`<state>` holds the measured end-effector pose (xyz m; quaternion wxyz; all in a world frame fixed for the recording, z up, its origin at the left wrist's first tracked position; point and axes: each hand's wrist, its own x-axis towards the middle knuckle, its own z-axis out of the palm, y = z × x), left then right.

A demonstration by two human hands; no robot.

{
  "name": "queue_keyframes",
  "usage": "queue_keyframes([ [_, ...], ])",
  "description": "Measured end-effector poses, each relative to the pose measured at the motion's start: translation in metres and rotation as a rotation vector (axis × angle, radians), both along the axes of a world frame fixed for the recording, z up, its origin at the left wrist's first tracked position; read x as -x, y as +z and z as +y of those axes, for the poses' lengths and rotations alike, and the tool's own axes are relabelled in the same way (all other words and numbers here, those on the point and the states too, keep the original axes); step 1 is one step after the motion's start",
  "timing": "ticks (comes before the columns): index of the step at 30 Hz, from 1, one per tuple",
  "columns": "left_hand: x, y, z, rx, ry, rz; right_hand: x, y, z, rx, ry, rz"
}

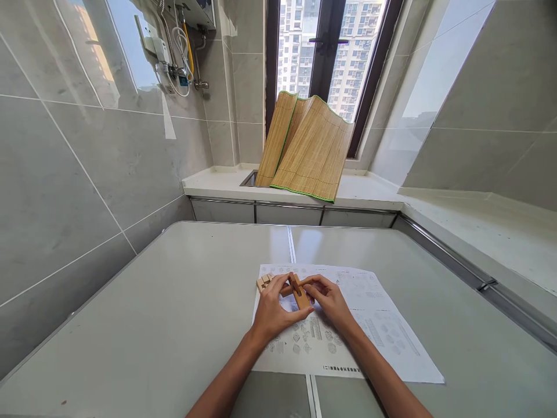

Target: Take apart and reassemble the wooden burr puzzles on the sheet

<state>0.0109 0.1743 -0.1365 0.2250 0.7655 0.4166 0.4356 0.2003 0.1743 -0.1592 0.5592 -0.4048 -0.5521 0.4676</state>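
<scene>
Over a printed paper sheet on the table, both hands are around a small wooden piece with a slot. My left hand grips it from the left, thumb along its lower edge and fingers near its top. My right hand is closed at its right side, fingertips pinched by a thin wooden stick; exactly what those fingertips hold is partly hidden. Behind my left fingers lies a lighter notched wooden block on the sheet's far left corner.
The pale table has a white seam down its middle. Beyond it, a folded bamboo mat leans on the white counter before the window. Tiled walls stand left and right, with pipes and cables at the upper left.
</scene>
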Motion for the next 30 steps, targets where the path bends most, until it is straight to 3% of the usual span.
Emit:
queue_keyframes([
  [11, 0.003, 0.009, -0.001, 0.010, -0.020, -0.044, -0.008, 0.007, -0.002, 0.090, 0.131, -0.005],
  [15, 0.006, 0.005, 0.001, -0.113, -0.014, -0.002, -0.005, 0.007, -0.003, 0.030, 0.145, 0.004],
  [22, 0.005, 0.003, 0.001, -0.466, 0.024, 0.202, 0.000, 0.005, -0.008, 0.126, 0.348, 0.076],
  [26, 0.004, 0.001, 0.000, -0.507, 0.013, 0.254, 0.001, 0.006, -0.010, 0.145, 0.325, 0.089],
  [30, 0.005, 0.000, 0.002, -0.505, 0.016, 0.269, 0.000, 0.001, -0.007, 0.126, 0.397, 0.174],
])
